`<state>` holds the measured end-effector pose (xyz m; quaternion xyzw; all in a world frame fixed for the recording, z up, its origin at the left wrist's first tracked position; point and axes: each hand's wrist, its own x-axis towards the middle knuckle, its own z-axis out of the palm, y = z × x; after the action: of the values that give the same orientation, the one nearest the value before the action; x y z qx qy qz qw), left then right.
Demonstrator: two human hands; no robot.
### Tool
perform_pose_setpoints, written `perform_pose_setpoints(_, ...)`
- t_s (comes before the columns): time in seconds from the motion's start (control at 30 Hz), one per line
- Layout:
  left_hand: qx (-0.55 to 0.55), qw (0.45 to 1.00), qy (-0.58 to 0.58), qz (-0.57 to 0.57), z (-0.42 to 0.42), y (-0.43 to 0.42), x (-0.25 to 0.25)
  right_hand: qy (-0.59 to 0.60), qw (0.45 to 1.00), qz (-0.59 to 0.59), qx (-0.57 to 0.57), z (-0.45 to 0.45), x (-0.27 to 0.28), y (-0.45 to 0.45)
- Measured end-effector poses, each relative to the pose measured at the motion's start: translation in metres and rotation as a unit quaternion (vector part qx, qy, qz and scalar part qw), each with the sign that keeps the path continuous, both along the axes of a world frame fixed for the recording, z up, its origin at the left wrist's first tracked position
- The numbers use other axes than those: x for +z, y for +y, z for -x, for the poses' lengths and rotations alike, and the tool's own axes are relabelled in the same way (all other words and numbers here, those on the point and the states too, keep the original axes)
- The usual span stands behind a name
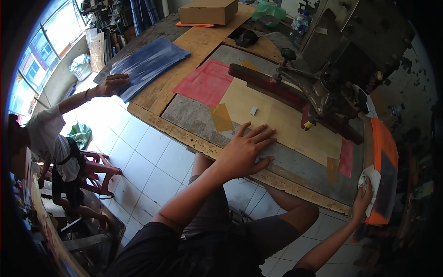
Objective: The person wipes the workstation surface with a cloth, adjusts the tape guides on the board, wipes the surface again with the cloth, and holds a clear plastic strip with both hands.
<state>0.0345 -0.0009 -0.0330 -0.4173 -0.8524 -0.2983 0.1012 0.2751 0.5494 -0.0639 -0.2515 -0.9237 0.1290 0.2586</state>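
Observation:
My left hand rests with fingers spread at the near edge of a long tan sheet that lies on a grey board. A small white piece sits on the sheet just beyond my fingertips. My right hand is at the board's right end, its fingers closed round a crumpled white cloth or paper. That cloth touches an orange sheet or stack with a dark panel. Over the tan sheet stretches a dark red bar, joined to a jointed metal arm.
Pink sheets and brown tape lie on the board. At left, another person's hand touches a blue sheet stack. Further back are a cardboard box and a bottle. A red stool stands on the floor.

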Motion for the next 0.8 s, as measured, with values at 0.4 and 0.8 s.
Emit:
perform_pose_setpoints(0.4, -0.006, 1.000, -0.014, -0.024, 0.000, -0.001, -0.001, 0.014, 0.999, 0.034, 0.007, 0.000, 0.007, -0.007)
perform_pose_setpoints(0.8, -0.005, 1.000, -0.003, -0.025, 0.000, -0.002, -0.001, 0.027, 0.998, 0.052, 0.007, 0.000, 0.008, -0.009)
